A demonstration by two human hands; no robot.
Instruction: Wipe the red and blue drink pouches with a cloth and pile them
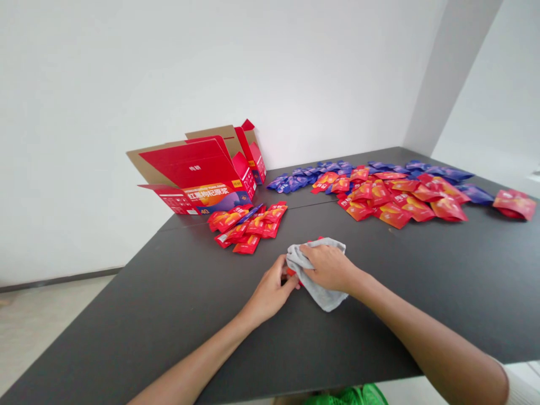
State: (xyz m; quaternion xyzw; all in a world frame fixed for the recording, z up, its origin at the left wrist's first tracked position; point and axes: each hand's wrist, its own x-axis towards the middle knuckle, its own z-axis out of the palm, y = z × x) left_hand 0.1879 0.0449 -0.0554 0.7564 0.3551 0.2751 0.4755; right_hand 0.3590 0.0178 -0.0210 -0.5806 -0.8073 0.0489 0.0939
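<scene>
My right hand (327, 266) is closed on a light grey cloth (327, 298), pressing it over a red pouch (295, 275) near the front of the dark table. Most of that pouch is hidden; only bits of red show at the cloth's upper edge and beside my left fingers. My left hand (272, 288) pinches the pouch's left end between thumb and fingers. Just beyond my hands lies a small pile of red pouches (248, 228) with a blue one among them.
Two open red cartons (211, 191) stand at the back left, flaps raised. A large heap of red pouches (392, 199) spreads across the right, with blue pouches (295, 179) behind it. One red pouch (514, 203) lies apart at far right. Something green (350, 395) shows below the table's front edge.
</scene>
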